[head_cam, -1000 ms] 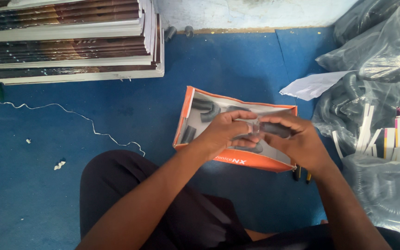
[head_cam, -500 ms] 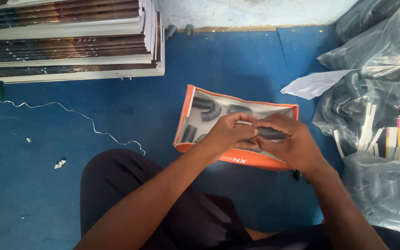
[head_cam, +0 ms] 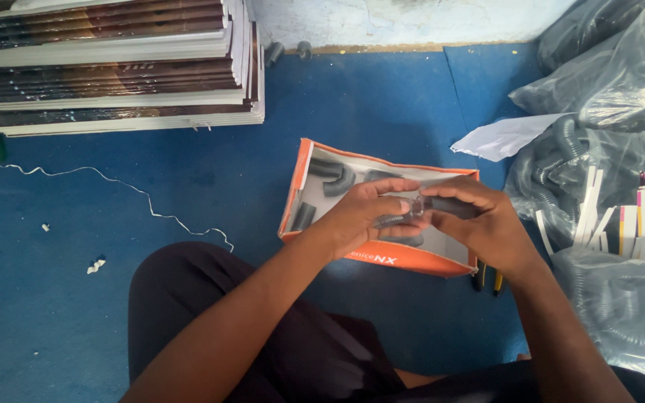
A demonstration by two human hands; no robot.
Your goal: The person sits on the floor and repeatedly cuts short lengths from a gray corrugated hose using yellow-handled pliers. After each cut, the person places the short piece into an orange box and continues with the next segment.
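Left hand (head_cam: 363,216) and right hand (head_cam: 487,220) pinched one dark hose piece (head_cam: 449,207) together, over an orange box (head_cam: 412,261) of more hose pieces (head_cam: 337,179), blue floor (head_cam: 113,224)

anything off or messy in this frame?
Minor clutter only: a loose white wire snakes across the blue floor, with small white scraps nearby and a crumpled white sheet by the bags. The orange box looks intact.
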